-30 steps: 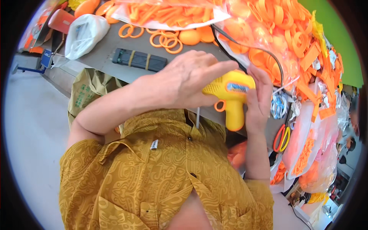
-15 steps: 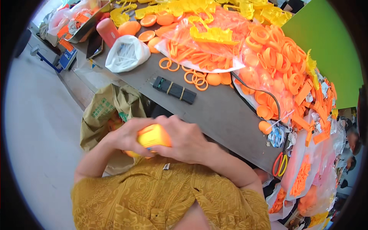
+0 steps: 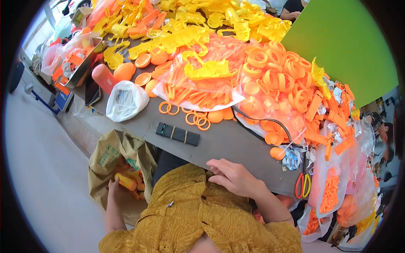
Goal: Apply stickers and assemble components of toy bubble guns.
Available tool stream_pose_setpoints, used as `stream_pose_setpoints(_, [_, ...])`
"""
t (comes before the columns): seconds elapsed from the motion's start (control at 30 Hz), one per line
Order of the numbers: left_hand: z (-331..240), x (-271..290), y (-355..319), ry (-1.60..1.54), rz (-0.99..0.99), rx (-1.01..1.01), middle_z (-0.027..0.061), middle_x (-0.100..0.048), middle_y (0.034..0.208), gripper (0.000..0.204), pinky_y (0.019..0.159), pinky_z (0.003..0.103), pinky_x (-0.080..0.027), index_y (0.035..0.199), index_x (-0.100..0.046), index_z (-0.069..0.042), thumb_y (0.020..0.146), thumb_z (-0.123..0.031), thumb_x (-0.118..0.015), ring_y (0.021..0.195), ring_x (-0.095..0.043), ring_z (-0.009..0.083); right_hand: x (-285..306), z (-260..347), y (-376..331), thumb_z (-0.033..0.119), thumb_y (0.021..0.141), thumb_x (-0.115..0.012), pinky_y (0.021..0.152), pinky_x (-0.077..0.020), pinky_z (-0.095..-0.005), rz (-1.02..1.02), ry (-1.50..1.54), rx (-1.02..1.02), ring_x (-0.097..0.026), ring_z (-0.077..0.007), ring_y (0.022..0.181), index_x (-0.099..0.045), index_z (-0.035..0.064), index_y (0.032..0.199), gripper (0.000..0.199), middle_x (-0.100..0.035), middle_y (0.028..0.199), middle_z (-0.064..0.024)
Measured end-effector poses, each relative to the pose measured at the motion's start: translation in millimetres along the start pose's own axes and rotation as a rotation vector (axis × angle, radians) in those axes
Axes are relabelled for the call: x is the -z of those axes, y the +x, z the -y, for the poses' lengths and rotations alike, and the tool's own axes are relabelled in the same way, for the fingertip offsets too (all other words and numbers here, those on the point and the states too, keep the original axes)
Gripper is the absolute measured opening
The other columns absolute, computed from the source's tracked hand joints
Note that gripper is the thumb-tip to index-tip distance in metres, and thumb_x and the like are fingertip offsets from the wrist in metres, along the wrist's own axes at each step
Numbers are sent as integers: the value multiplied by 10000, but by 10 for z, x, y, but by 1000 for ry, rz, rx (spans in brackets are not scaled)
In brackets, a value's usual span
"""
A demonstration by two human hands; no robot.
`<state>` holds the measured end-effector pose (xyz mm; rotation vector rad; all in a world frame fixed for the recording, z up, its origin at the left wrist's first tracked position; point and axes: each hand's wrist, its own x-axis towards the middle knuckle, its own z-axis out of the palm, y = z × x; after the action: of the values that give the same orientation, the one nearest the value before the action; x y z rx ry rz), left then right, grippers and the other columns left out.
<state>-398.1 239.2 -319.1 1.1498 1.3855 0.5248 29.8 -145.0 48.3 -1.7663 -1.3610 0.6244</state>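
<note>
My left hand [image 3: 113, 186] is down inside the mouth of a tan woven sack [image 3: 101, 156], at my left below the table. Its fingers are closed on the near end of a yellow-and-orange plastic piece [image 3: 126, 181]; the thumb side is partly hidden. More orange and yellow pieces lie under it in the sack. Over the table's near edge, my right hand [image 3: 234, 177] is empty, its fingers stretched out to the left. Beyond it on the grey table [image 3: 228, 141] lies a black box-shaped tool [image 3: 178, 134] wrapped with two tan bands.
Orange rings [image 3: 196, 119] and a white bag of clear sticks [image 3: 126, 101] lie farther back. Heaps of orange parts [image 3: 274, 80] and yellow parts [image 3: 177, 40] cover the far side. Red-and-yellow scissors [image 3: 303, 185] rest at the right edge, near a green panel [image 3: 341, 46].
My hands have parted from around the yellow-and-orange piece. The left has carried it down into the sack; the right has moved right and opened. The view has shifted too.
</note>
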Motion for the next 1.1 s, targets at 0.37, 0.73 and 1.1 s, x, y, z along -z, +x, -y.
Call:
stream_pose_setpoints(0.37, [-3772,-2360,-1790,89,215,-1196,110,-580,986,256,792,272,-437,1033,-549,32,783,-7,-585,905,-556,166,181,-221,-293,61,770,-626,639,-469,-264,-38,162,-256,-578,-144,712,-495,18,1089,348,-546,873,-88])
stream_pose_setpoints(0.73, [-5239,-4894,-796,718,356,-1465,160,-569,1025,318,836,371,-422,930,-629,-45,698,-261,-645,962,-539,305,306,-465,-286,73,741,-644,556,-453,-270,-241,221,-287,-567,-187,622,-576,42,927,200,-551,744,-90])
stream_pose_setpoints(1.1, [-5899,-6783,-474,896,275,-1407,129,-621,979,469,807,338,-454,1098,-572,-97,701,-342,-616,914,-586,286,309,-697,-372,-14,802,-551,533,-455,-232,-372,578,-228,-579,-129,588,-592,-24,885,93,-583,777,-81])
